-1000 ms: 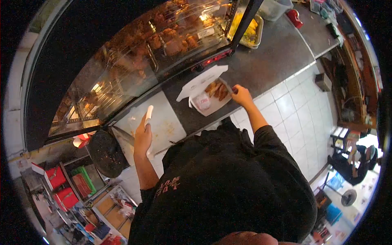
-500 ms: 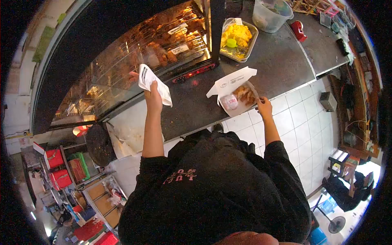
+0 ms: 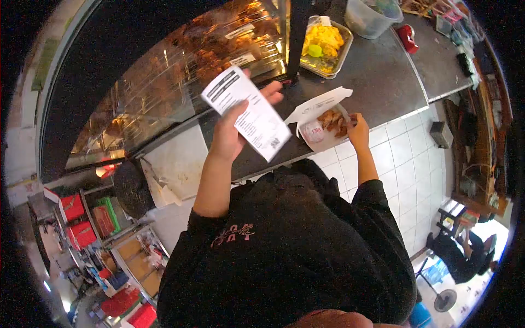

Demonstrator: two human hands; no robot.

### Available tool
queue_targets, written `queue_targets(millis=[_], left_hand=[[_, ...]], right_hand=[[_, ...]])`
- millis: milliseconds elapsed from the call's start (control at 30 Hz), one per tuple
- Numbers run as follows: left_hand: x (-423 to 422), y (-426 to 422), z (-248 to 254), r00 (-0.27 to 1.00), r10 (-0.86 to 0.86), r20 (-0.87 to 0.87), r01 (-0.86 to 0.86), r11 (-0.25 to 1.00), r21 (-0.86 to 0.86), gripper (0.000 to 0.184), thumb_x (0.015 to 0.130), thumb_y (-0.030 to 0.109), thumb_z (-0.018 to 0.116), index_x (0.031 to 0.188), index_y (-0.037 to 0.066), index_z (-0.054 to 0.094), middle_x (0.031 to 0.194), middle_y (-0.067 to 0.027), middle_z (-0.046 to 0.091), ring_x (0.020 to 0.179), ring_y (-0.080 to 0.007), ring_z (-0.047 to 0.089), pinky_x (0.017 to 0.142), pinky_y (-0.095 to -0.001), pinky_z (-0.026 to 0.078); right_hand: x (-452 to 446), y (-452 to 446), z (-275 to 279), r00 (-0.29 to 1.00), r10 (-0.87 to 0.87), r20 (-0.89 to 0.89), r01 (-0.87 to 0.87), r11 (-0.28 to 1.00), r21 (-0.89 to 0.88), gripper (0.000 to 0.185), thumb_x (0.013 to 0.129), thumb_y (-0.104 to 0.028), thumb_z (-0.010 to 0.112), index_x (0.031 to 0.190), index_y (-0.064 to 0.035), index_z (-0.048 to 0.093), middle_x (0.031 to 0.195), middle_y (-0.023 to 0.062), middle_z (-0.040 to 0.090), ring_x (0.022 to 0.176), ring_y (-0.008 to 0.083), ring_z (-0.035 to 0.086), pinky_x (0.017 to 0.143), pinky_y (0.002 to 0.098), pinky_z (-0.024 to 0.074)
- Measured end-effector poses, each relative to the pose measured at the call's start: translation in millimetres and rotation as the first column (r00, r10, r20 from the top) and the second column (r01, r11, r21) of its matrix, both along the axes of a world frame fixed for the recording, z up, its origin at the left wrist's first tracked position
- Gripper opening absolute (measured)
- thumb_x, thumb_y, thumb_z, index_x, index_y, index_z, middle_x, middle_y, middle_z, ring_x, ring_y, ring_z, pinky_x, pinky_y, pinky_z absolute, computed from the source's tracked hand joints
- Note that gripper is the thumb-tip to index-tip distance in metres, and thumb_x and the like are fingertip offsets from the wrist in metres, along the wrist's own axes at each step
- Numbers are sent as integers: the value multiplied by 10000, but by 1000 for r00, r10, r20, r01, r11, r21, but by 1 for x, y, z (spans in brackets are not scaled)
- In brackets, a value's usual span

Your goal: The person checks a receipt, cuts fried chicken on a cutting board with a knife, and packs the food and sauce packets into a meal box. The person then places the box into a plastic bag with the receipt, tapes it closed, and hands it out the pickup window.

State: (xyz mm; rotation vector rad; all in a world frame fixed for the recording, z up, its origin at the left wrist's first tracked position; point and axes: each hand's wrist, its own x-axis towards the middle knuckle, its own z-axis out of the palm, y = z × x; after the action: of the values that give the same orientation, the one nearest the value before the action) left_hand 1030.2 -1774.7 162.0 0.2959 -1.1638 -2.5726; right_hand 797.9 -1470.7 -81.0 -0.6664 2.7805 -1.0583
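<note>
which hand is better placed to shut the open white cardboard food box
Probably the right hand: it is at the box's edge, while the left hand holds a printed white paper slip.

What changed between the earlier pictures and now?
The left hand, holding a printed slip, rose and moved right, turning the slip's print toward the camera. The takeaway box shifted right along the counter. Unchanged: the right hand grips the open box's edge.

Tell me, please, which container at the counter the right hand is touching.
The open white takeaway box: the right hand grips its edge, while the metal tray and clear tub stand farther off, untouched.
</note>
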Motion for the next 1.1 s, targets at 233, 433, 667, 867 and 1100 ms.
queue_targets(millis=[233,433,667,867,1100], left_hand=[[-15,12,1,983,-113,-146,148,955,256,832,988,620,419,1562,37,265,1083,-208,666,1026,-415,684,936,-515,526],[-62,38,6,976,-52,-211,101,967,232,1231,756,950,269,1541,2,293,970,-170,667,930,-401,699,892,-511,532],[-142,82,-3,981,79,-179,-38,975,220,1290,728,960,342,1548,-32,248,980,-206,648,943,-434,688,915,-603,514],[-173,113,3,967,241,-79,-225,959,170,1316,724,970,297,1541,-61,248,965,-203,662,921,-398,700,877,-527,538],[-142,130,-71,666,510,545,-388,860,-331,586,1030,383,561,1518,83,437,1053,-41,651,999,-133,607,914,-312,476]], right_hand=[[-49,15,-17,994,13,-108,8,982,190,227,858,-155,685,1054,-43,719,971,174,739,920,341,720,831,434,555],[-145,41,12,889,3,457,-130,960,247,294,776,-129,743,1062,-63,734,989,134,745,871,255,725,804,388,575],[-329,51,51,919,394,-24,-370,880,297,151,759,24,680,899,-33,667,851,74,698,801,190,684,767,318,532],[-387,-1,96,847,530,45,-532,843,81,236,791,-17,626,985,-119,711,992,116,744,964,263,714,829,362,536],[-482,-75,156,879,279,-388,-330,941,-71,190,862,-111,608,1024,-122,707,983,133,735,940,328,711,839,422,544]])
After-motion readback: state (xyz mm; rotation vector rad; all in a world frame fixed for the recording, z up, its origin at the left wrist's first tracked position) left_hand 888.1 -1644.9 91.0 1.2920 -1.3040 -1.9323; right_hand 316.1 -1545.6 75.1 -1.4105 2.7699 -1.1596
